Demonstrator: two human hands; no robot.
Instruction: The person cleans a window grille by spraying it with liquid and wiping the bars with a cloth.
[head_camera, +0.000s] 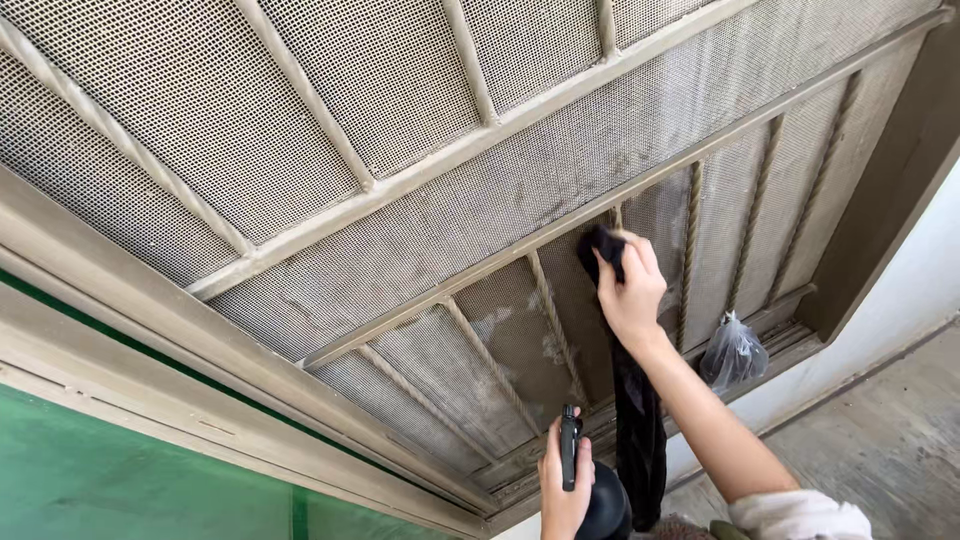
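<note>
Black cloth (628, 400) bunched in the right hand (630, 292), grip closed around its top and pressed against the mesh security door (420, 200) just under the middle rail, the rest hanging loose beside a twisted bar (553, 325). Lower down, left hand (565, 482) wrapped tight on a dark spray bottle (592, 490). Pale dusty smears visible across the lower panels, wiping there judged unfinished. Clear plastic bag (732, 352) near the sill.

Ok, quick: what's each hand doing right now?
Left hand: closed around a black spray bottle, held low.
Right hand: closed on a black cloth, pressing it against the mesh door.
</note>
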